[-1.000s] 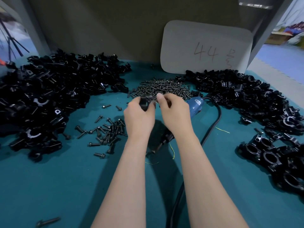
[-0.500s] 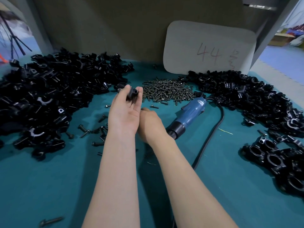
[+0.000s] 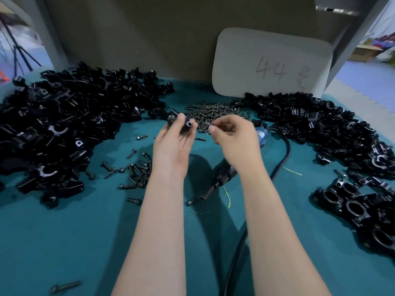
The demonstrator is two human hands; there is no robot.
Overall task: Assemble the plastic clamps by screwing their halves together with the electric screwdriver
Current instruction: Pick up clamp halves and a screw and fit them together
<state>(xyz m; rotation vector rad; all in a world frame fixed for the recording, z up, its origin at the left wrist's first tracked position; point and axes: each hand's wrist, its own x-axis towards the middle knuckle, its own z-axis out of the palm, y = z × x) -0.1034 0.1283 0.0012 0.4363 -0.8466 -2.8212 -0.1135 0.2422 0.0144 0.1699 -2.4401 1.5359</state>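
The left hand (image 3: 173, 146) grips a black clamp piece (image 3: 186, 126) at its fingertips. The right hand (image 3: 235, 142), just beside it, has curled fingers, but I cannot tell if they pinch anything. The electric screwdriver (image 3: 261, 136) lies below this hand.

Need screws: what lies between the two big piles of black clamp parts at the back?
A heap of small screws on the teal mat, shown in the head view.
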